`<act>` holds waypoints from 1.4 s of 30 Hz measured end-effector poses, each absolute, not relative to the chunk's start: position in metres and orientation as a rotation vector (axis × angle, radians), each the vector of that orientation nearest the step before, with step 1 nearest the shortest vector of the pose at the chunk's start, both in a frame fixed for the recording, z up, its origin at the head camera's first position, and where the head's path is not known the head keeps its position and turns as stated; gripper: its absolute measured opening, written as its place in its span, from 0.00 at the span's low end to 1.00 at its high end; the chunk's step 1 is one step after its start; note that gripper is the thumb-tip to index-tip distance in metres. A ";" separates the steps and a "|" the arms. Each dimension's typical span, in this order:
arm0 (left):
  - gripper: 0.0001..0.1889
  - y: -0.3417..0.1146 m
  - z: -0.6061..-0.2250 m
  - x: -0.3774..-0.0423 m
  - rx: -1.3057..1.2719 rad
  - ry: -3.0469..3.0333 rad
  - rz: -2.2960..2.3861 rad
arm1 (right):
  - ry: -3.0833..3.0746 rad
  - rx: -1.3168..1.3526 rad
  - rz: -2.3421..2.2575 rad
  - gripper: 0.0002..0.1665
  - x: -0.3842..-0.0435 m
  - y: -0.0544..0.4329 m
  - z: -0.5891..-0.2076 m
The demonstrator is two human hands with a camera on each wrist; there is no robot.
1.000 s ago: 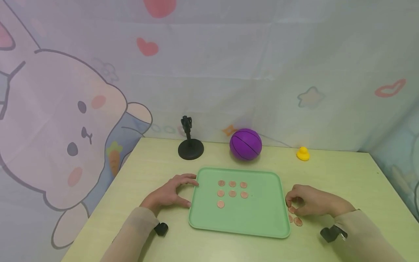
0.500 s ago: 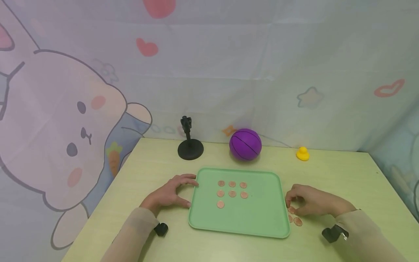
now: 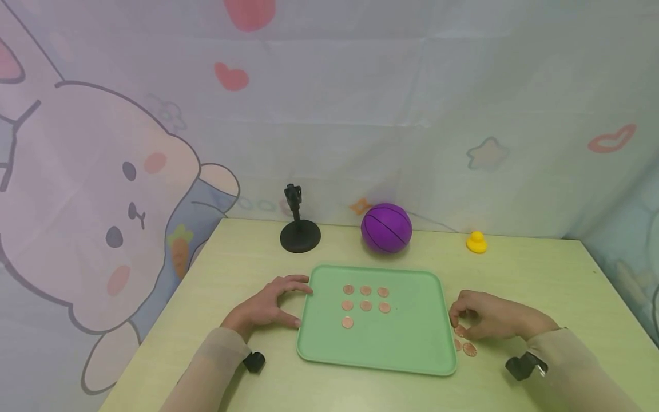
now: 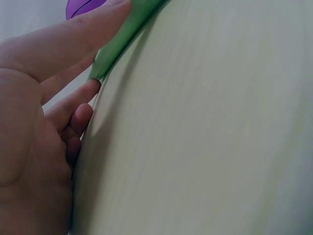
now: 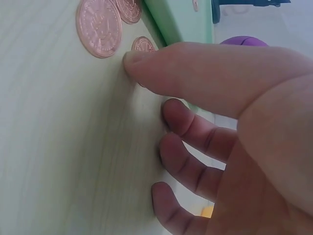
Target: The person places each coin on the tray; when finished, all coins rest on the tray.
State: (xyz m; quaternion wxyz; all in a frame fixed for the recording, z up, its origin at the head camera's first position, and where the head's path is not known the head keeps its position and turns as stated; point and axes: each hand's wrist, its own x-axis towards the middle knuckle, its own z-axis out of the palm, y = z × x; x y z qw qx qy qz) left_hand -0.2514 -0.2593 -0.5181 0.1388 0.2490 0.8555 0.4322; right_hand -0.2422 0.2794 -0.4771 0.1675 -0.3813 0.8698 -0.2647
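My left hand (image 3: 265,304) lies at the left side of a green tray (image 3: 412,337), its spread thumb and fingers touching the rim. On the tray, several copper coins (image 3: 365,290) form two rows of three, with a single coin (image 3: 347,323) below. Beyond the tray's right edge, my right hand (image 3: 489,316) is lowered to the tabletop with bent fingers. Its thumb and index finger are at a copper coin (image 5: 143,45), partly hidden by the thumb; I cannot tell whether they pinch it. Two more coins (image 5: 99,27) lie flat beside that thumb.
Along the back of the pale table (image 3: 247,260) stand a black round-based stand (image 3: 301,236), a purple ball (image 3: 386,228) with black lines, and a small yellow rubber duck (image 3: 476,242). A printed cloth (image 3: 329,114) hangs behind. Black wrist cameras (image 3: 525,366) sit at both sleeves.
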 end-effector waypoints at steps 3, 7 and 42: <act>0.35 -0.259 -0.517 -0.251 0.722 2.476 1.249 | 2.481 -1.086 -0.768 0.10 -0.241 0.280 -0.477; 0.35 -0.259 -0.516 -0.251 0.720 2.476 1.250 | 2.475 -1.077 -0.796 0.09 -0.242 0.282 -0.477; 0.36 -0.259 -0.518 -0.251 0.720 2.477 1.250 | 2.477 -1.021 -0.919 0.10 -0.244 0.288 -0.477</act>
